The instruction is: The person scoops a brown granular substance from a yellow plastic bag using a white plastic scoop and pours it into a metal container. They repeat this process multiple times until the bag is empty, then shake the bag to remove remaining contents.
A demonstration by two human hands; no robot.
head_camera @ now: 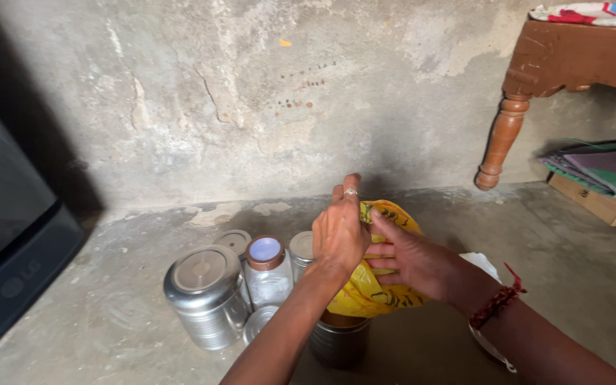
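A yellow plastic bag (383, 292) with dark print sits over the mouth of a steel pot (338, 344) on the concrete floor. My left hand (339, 232), a ring on one finger, is raised at the bag's top left with fingers pointing up and pinching the bag's neck. From the right, my right hand (411, 260) presses flat fingers against the bag's side; a red thread band circles its wrist (497, 303).
Left of the bag stand a large steel canister (204, 292), a clear jar with a brown-rimmed lid (267, 271) and smaller steel tins (234, 242). A dark appliance (8, 235) fills the left edge. A wooden bed leg (500, 142), folded cloth (600, 167) and a cardboard box are at right.
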